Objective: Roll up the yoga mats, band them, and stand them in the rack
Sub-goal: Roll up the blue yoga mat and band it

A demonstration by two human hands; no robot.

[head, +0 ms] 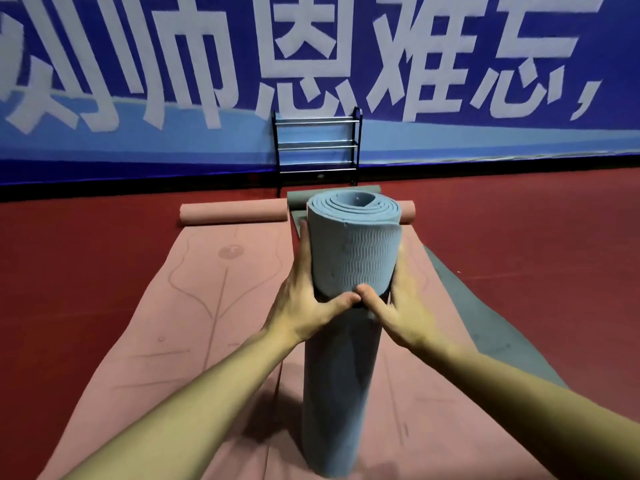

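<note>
We hold the rolled blue mat [353, 251] upright on its end, its spiral top facing us, with our left hand [304, 306] and right hand [398, 310] both wrapped round its middle, thumbs meeting at the front; the right one is blurred. The roll stands on an unrolled pink mat [194, 323] whose far end is curled into a pink roll [232, 211], and a grey mat [485, 313] lies flat just to the right. Beyond them on the red floor [69, 271] a black rack [317, 147] stands against the blue banner [485, 140] with large white characters.
</note>
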